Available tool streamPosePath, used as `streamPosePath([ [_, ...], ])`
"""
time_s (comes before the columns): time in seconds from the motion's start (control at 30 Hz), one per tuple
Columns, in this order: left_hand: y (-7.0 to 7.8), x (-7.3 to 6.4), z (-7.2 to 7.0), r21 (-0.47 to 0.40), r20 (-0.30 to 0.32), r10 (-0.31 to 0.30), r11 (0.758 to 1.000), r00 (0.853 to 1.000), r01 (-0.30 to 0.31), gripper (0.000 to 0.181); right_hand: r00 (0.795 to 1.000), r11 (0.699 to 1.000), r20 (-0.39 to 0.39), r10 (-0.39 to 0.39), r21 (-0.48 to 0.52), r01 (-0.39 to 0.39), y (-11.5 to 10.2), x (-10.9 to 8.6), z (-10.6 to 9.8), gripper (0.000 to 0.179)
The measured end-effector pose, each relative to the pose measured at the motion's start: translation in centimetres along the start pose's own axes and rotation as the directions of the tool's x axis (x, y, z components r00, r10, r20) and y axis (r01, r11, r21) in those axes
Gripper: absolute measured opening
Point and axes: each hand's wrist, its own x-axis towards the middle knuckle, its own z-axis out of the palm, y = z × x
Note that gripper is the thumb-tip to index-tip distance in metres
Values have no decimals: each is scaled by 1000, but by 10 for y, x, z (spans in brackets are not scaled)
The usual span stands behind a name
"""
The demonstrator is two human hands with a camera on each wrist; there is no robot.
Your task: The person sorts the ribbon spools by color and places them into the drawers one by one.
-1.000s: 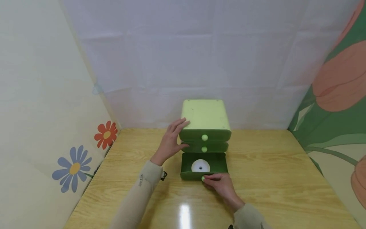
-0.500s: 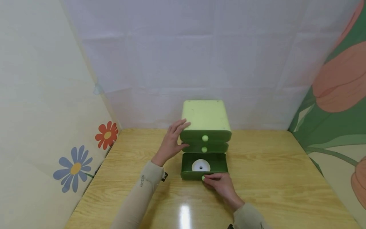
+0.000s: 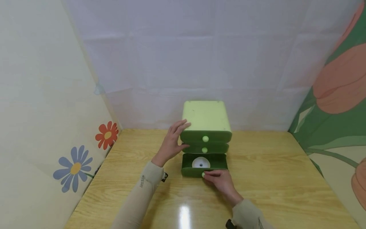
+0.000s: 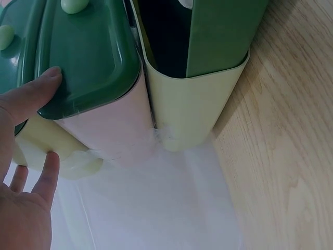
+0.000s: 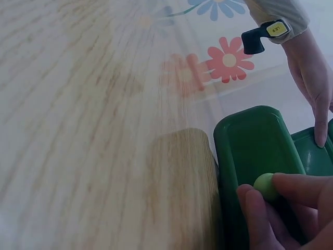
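Observation:
A small green cabinet (image 3: 206,116) with three stacked drawers stands on the table. Its bottom drawer (image 3: 191,172) is pulled partway out; inside lies a white round disc (image 3: 197,161) with a dark spot at its centre. My right hand (image 3: 223,183) pinches that drawer's pale round knob (image 5: 263,186) between thumb and fingers. At the cabinet's left side, my left hand (image 3: 171,140) rests with fingers spread near the top corner. Its thumb presses the dark green front of the middle drawer (image 4: 91,62) in the left wrist view.
The wooden table (image 3: 274,178) runs around the cabinet. Close behind stands a white sheeted wall (image 3: 183,63). Walls painted with flowers (image 3: 75,168) border the left and right sides.
The bottom drawer has slid slightly inward, with my right hand moving along on its knob. My left hand keeps its place on the cabinet.

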Motion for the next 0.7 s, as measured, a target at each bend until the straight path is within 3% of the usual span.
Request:
streamPosePath([
  [0.7,0,-2,-1,-16,29,-43,999,999,44,94,999,1000,-36,-12,-18,12,-7,15,4,16],
])
